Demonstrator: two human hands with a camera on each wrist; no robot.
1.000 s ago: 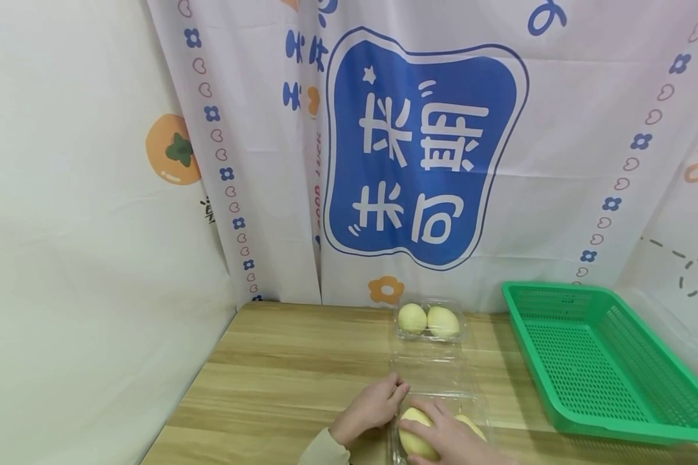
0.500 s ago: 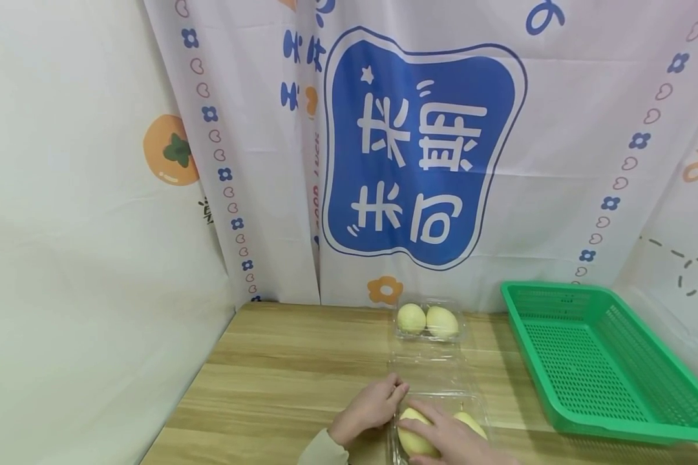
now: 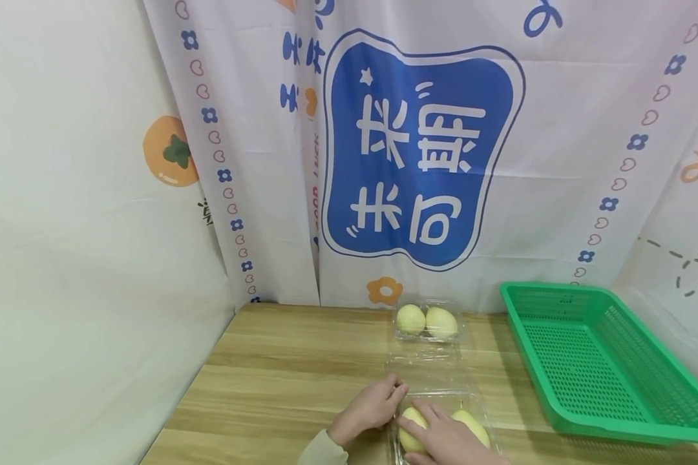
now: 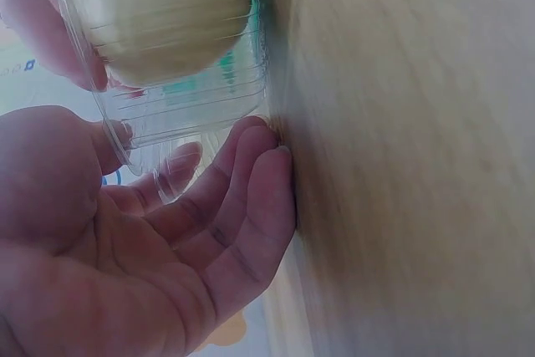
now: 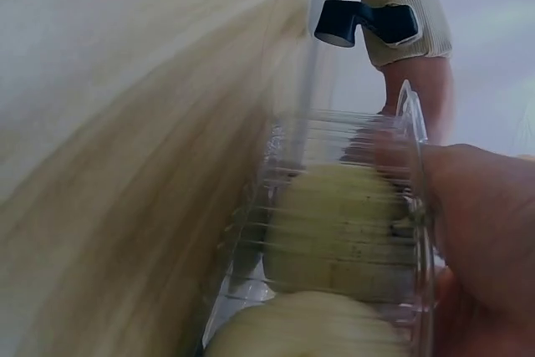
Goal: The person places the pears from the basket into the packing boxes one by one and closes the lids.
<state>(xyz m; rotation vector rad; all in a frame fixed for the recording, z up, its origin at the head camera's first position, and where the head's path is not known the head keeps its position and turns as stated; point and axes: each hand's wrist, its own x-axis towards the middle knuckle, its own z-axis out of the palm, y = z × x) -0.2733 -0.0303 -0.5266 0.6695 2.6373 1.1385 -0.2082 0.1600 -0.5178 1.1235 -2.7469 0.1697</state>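
A clear plastic clamshell box [image 3: 480, 405] lies at the table's front, its lid [image 3: 427, 373] folded open toward the back. Inside are two pale yellow pears: a left pear [image 3: 410, 440] and a right pear [image 3: 471, 427] with a stem. My left hand [image 3: 373, 405] holds the box's back left corner; in the left wrist view its thumb [image 4: 107, 150] meets the rim while several fingers curl near the tabletop. Over the left pear, my right hand [image 3: 450, 439] grips it with spread fingers, partly covering both pears.
A second clear box [image 3: 400, 334] with two pears [image 3: 441, 322] stands at the back, against the curtain. To the right is a green perforated basket [image 3: 634, 423]. The wooden table [image 3: 285, 368] extends left; printed cloth [image 3: 267, 194] hangs behind.
My right hand and the left pear have shifted slightly, and more of the right pear shows. The left hand stays at the box's corner.
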